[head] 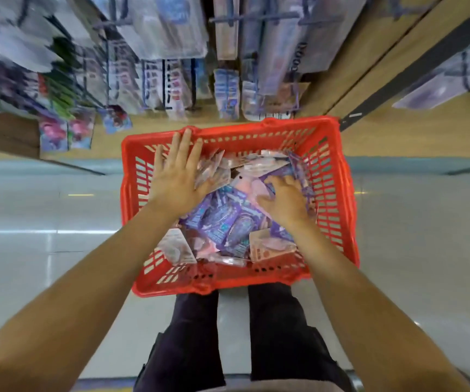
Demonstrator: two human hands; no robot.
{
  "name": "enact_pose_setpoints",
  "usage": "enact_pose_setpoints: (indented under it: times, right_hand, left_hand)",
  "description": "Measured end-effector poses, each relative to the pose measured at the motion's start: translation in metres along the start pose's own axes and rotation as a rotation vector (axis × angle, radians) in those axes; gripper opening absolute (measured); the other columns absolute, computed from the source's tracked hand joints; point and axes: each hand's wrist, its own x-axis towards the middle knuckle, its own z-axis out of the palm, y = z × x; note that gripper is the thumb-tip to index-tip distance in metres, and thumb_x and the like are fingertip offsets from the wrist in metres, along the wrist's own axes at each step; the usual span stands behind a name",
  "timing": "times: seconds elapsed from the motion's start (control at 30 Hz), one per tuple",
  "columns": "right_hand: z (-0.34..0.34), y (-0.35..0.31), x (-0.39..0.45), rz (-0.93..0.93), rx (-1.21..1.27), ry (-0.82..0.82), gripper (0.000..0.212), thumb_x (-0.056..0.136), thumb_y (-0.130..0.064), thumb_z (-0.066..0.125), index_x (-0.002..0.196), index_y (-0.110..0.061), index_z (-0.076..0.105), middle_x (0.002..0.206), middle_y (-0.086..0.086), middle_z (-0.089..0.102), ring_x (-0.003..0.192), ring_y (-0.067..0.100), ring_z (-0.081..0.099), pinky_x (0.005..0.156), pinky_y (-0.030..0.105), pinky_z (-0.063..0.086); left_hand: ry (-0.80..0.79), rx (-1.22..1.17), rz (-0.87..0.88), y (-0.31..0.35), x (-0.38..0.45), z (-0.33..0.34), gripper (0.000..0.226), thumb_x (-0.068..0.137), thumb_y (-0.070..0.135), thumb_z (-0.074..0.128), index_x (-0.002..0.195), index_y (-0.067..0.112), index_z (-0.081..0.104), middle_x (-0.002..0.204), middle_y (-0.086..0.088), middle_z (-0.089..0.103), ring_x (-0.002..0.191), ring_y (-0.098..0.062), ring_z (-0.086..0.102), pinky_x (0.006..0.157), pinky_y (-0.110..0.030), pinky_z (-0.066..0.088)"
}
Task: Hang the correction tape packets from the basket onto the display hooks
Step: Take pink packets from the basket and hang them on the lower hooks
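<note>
Packets (pixel 222 222) in basket (pixel 338 193); both hands (pixel 177 176) reaching in.

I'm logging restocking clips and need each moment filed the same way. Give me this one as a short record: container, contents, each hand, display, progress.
container: red basket on the floor, in front of the person's legs
contents: loose heap of purple and pink packets
left hand: fingers straight, flat over the packets at the basket's far left
right hand: fingers curled down into the heap; grip unclear
display: hooks with hanging stock, blurred
progress: no packet lifted out yet
</note>
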Motion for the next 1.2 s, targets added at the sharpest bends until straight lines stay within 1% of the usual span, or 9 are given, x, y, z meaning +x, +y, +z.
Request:
enact_pose_setpoints:
  times: [0.07, 0.2, 0.43, 0.63, 0.8, 0.93, 1.03, 1.1, 1.2]
  right_hand:
    - [0.003, -0.004, 0.000, -0.028, -0.073, 0.007, 0.059, 0.091, -0.048, 0.068, 0.145, -0.034, 0.047, 0.131, 0.010, 0.039, 0.128, 0.032, 0.033, 0.101, 0.043, 0.039]
    - [0.001, -0.008, 0.002, 0.000, -0.115, -0.020, 0.069, 0.088, -0.056, 0.067, 0.149, -0.035, 0.041, 0.133, 0.008, 0.035, 0.129, 0.031, 0.030, 0.105, 0.043, 0.037]
    - [-0.005, -0.004, 0.001, -0.058, -0.005, -0.008, 0.051, 0.086, -0.045, 0.075, 0.134, -0.039, 0.059, 0.110, -0.001, 0.030, 0.124, 0.028, 0.034, 0.108, 0.045, 0.035]
    - [-0.007, -0.001, 0.002, -0.019, 0.030, -0.106, 0.059, 0.085, -0.053, 0.072, 0.140, -0.046, 0.051, 0.118, 0.005, 0.042, 0.126, 0.030, 0.044, 0.109, 0.043, 0.037]
    - [-0.009, 0.002, 0.012, 0.010, 0.142, -0.134, 0.051, 0.082, -0.043, 0.081, 0.129, -0.039, 0.062, 0.122, 0.009, 0.046, 0.124, 0.030, 0.046, 0.099, 0.036, 0.044]
    - [-0.008, 0.009, -0.003, 0.017, 0.178, -0.110, 0.042, 0.078, -0.039, 0.083, 0.116, -0.033, 0.066, 0.115, 0.005, 0.045, 0.119, 0.025, 0.046, 0.090, 0.032, 0.039]
    - [-0.003, 0.014, -0.021, 0.013, 0.120, -0.050, 0.035, 0.078, -0.037, 0.083, 0.108, -0.028, 0.068, 0.116, 0.001, 0.047, 0.122, 0.025, 0.045, 0.101, 0.038, 0.035]
    - [0.002, 0.017, -0.031, 0.026, 0.123, -0.025, 0.037, 0.079, -0.033, 0.082, 0.112, -0.026, 0.067, 0.113, 0.001, 0.046, 0.120, 0.027, 0.048, 0.105, 0.042, 0.037]
    - [0.010, 0.017, -0.037, 0.063, 0.108, -0.042, 0.057, 0.082, -0.032, 0.080, 0.134, -0.027, 0.059, 0.128, 0.007, 0.047, 0.128, 0.030, 0.046, 0.110, 0.047, 0.036]
  left_hand:
    - [-0.008, -0.036, 0.005, -0.001, -0.001, 0.001, 0.084, 0.096, 0.062, 0.034, 0.159, 0.008, 0.034, 0.169, -0.019, 0.022, 0.156, -0.040, 0.021, 0.120, -0.065, 0.018]
    - [-0.010, -0.068, 0.003, -0.007, -0.001, -0.002, 0.083, 0.095, 0.063, 0.032, 0.162, 0.015, 0.028, 0.172, -0.014, 0.015, 0.158, -0.035, 0.013, 0.122, -0.064, 0.013]
    - [-0.070, -0.139, -0.066, 0.004, -0.002, -0.005, 0.088, 0.092, 0.073, 0.022, 0.164, 0.022, 0.022, 0.174, -0.011, -0.001, 0.160, -0.032, -0.004, 0.125, -0.061, 0.010]
    - [-0.063, -0.168, -0.099, 0.011, -0.001, -0.003, 0.087, 0.094, 0.075, 0.021, 0.163, 0.023, 0.025, 0.173, -0.013, -0.005, 0.160, -0.033, -0.008, 0.124, -0.061, 0.009]
    - [-0.040, -0.169, -0.092, 0.008, -0.003, 0.002, 0.080, 0.099, 0.071, 0.029, 0.162, 0.023, 0.029, 0.173, -0.015, -0.003, 0.160, -0.034, -0.006, 0.124, -0.063, 0.011]
    - [-0.029, -0.189, -0.108, 0.014, -0.001, 0.004, 0.080, 0.097, 0.071, 0.034, 0.161, 0.024, 0.031, 0.173, -0.017, -0.003, 0.159, -0.037, -0.005, 0.123, -0.064, 0.010]
    - [-0.054, -0.198, -0.120, 0.015, -0.001, 0.002, 0.078, 0.099, 0.070, 0.036, 0.163, 0.027, 0.024, 0.173, -0.016, -0.006, 0.159, -0.036, -0.008, 0.124, -0.062, 0.008]
    - [-0.057, -0.205, -0.120, 0.014, -0.002, 0.001, 0.080, 0.098, 0.071, 0.033, 0.164, 0.027, 0.022, 0.173, -0.015, -0.006, 0.159, -0.035, -0.009, 0.124, -0.063, 0.008]
    - [-0.057, -0.206, -0.122, 0.014, -0.002, -0.001, 0.081, 0.098, 0.072, 0.029, 0.164, 0.026, 0.021, 0.173, -0.015, -0.005, 0.159, -0.035, -0.008, 0.124, -0.063, 0.008]
